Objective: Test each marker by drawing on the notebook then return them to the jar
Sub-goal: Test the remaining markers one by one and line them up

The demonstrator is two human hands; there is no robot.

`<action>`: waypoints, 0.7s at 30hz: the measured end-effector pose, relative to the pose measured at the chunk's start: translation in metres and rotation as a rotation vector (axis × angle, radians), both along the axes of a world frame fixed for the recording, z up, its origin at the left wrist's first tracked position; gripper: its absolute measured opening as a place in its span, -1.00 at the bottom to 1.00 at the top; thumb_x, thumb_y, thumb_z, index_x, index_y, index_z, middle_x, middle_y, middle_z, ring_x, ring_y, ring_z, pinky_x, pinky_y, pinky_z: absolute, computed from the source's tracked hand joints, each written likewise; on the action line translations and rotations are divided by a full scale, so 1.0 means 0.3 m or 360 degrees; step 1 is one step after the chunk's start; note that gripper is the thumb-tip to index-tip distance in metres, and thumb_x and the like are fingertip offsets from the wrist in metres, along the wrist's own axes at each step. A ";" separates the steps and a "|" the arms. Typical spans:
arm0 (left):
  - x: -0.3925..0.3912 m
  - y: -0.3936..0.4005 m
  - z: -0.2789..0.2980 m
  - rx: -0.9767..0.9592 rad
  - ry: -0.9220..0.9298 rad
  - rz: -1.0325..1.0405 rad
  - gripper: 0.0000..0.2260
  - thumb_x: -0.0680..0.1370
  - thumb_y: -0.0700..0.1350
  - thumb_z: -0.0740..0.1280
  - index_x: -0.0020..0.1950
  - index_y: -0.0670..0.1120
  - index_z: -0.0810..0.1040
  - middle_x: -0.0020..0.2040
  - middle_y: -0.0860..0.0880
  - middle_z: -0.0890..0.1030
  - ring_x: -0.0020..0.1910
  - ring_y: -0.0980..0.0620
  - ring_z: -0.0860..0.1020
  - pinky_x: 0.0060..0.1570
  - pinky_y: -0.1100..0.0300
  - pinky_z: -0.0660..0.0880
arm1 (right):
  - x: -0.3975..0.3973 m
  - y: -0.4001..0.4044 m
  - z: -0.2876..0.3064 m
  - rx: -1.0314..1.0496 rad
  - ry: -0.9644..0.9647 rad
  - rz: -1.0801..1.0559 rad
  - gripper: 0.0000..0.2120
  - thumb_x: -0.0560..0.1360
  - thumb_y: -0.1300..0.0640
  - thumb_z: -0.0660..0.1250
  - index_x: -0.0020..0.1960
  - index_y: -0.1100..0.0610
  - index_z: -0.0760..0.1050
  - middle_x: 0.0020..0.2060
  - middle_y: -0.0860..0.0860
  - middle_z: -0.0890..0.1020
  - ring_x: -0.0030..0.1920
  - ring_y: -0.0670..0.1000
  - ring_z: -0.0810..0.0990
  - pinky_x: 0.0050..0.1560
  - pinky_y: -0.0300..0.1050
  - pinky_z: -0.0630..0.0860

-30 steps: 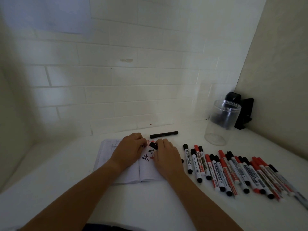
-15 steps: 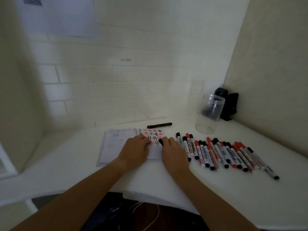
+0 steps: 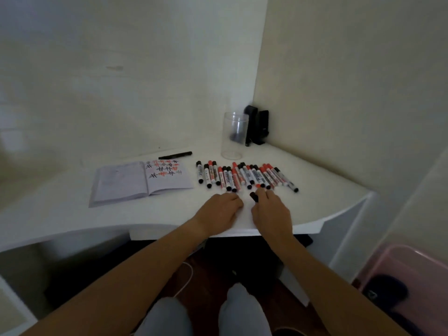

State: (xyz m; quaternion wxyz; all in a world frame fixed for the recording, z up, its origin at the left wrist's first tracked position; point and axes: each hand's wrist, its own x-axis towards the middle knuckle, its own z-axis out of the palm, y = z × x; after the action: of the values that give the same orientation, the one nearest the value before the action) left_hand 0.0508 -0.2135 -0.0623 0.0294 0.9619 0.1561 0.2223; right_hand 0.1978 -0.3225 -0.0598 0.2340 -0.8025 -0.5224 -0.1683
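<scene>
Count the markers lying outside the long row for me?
2. One black marker lies behind the notebook by the wall; a dark-tipped marker sticks out of the right hand. Others may be hidden under that hand.

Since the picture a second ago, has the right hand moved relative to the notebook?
Yes. The right hand has left the notebook and now lies to its right, in front of the row of markers, holding a black marker.

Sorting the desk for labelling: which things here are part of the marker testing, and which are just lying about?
Job: notebook, row of markers, jar, black-capped marker held in right hand.
Lying about: black device in the corner, pink bin, white cable.
</scene>
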 end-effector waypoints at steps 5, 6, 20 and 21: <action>0.132 -0.141 -0.003 -0.0059 -0.0042 -0.0083 -0.71 0.59 -0.20 0.23 0.29 -0.12 0.55 0.22 -0.10 0.56 0.11 -0.10 0.55 0.10 -0.04 0.49 | 0.066 -0.188 -0.015 0.0079 0.0029 -0.0032 -0.77 0.56 0.19 0.27 0.20 0.15 0.42 -0.02 0.08 0.53 -0.10 0.08 0.55 -0.24 -0.13 0.40; 0.144 -0.159 -0.007 -0.0079 -0.0052 -0.0065 -0.71 0.59 -0.21 0.22 0.29 -0.13 0.54 0.21 -0.11 0.55 0.12 -0.11 0.54 0.11 -0.04 0.48 | 0.071 -0.225 -0.020 0.0129 0.0074 -0.0037 -0.77 0.54 0.20 0.27 0.19 0.14 0.41 -0.03 0.07 0.52 -0.13 0.08 0.54 -0.26 -0.11 0.43; 0.118 -0.156 -0.065 -0.0208 -0.0131 -0.0095 -0.70 0.64 -0.24 0.18 0.35 -0.16 0.51 0.31 -0.13 0.51 0.25 -0.12 0.51 0.28 -0.05 0.46 | 0.080 -0.645 -0.678 -0.0449 0.1137 -0.0382 -0.69 0.54 0.29 0.30 0.28 0.20 0.52 0.20 0.12 0.60 0.16 0.09 0.57 0.07 -0.14 0.48; 0.119 -0.157 -0.067 -0.0208 -0.0132 -0.0095 -0.70 0.64 -0.24 0.18 0.35 -0.16 0.52 0.31 -0.13 0.51 0.25 -0.12 0.51 0.28 -0.05 0.46 | 0.083 -0.652 -0.706 -0.0577 0.1162 -0.0393 -0.70 0.54 0.29 0.30 0.27 0.24 0.53 0.20 0.13 0.61 0.20 0.11 0.57 0.15 -0.14 0.49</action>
State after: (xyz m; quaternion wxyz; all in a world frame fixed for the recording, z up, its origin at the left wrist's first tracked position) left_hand 0.0866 -0.2606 -0.0824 0.1051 0.9522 0.1403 0.2502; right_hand 0.2228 -0.5181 -0.2717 0.2369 -0.8942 -0.3262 0.1947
